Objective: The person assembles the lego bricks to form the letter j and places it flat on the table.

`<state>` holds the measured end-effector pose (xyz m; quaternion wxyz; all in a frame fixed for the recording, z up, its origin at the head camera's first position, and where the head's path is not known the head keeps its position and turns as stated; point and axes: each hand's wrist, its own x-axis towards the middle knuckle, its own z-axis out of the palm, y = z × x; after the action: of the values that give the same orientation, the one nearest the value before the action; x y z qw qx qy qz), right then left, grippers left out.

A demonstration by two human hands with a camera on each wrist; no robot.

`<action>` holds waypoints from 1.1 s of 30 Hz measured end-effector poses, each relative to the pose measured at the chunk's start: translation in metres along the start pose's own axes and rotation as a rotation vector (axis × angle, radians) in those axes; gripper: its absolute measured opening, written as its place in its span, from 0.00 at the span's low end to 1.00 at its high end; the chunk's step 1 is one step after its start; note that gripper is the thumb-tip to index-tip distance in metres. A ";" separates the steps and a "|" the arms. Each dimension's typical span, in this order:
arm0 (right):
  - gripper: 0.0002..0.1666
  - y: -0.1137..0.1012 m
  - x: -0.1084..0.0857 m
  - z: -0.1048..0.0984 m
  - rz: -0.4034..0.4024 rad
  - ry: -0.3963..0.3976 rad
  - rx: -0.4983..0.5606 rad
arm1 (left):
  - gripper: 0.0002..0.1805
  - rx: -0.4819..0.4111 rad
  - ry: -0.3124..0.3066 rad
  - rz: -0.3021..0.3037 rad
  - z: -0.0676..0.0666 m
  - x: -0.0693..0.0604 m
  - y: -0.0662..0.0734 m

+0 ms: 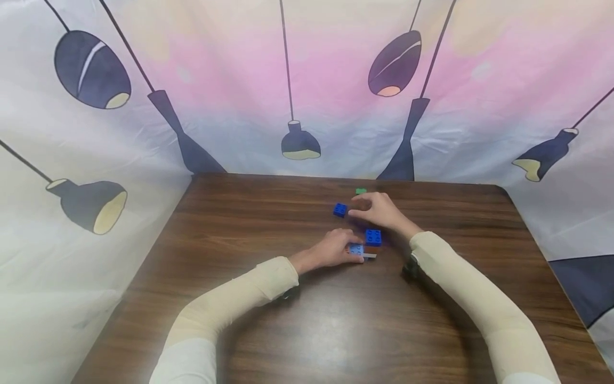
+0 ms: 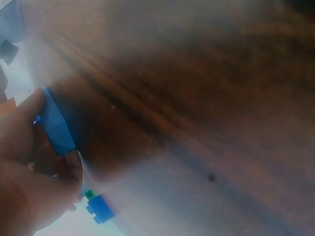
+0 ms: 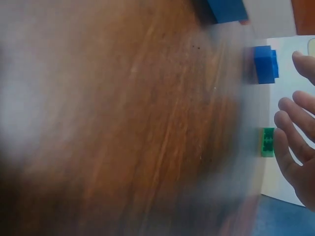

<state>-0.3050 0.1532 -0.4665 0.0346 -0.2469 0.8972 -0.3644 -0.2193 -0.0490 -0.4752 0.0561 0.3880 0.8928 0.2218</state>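
Note:
My left hand [image 1: 331,248] pinches a light blue toy brick [image 1: 356,249] between thumb and fingers; its side face fills the grip in the left wrist view. Against its right side stands a dark blue brick [image 1: 373,237] above an orange piece [image 1: 372,249], with a thin white piece [image 1: 370,256] in front. How these pieces join is partly hidden. Farther back, my right hand [image 1: 381,210] reaches with thumb and fingers apart, holding nothing. Its fingertips are just right of a loose blue brick [image 1: 340,209]; in the right wrist view a gap separates them from that brick [image 3: 265,65].
A small green brick [image 1: 361,190] lies near the table's back edge, beyond the right hand. The dark wooden table [image 1: 230,224] meets a printed cloth backdrop [image 1: 254,149] at the back and sides.

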 end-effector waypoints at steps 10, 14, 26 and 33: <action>0.31 0.003 0.016 0.014 -0.002 -0.036 0.019 | 0.25 -0.006 0.007 0.007 0.000 0.001 -0.001; 0.31 0.003 0.020 0.017 0.010 -0.035 0.006 | 0.25 -0.009 0.004 0.002 -0.001 0.000 0.000; 0.30 0.005 0.030 0.023 -0.030 -0.049 -0.085 | 0.25 -0.010 -0.018 -0.024 0.000 0.002 -0.001; 0.25 0.003 0.028 0.022 -0.049 -0.060 -0.104 | 0.25 -0.014 -0.019 -0.017 -0.001 0.002 -0.001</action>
<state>-0.3254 0.1275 -0.4814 0.0396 -0.2809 0.9073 -0.3104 -0.2215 -0.0485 -0.4746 0.0695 0.3821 0.8939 0.2239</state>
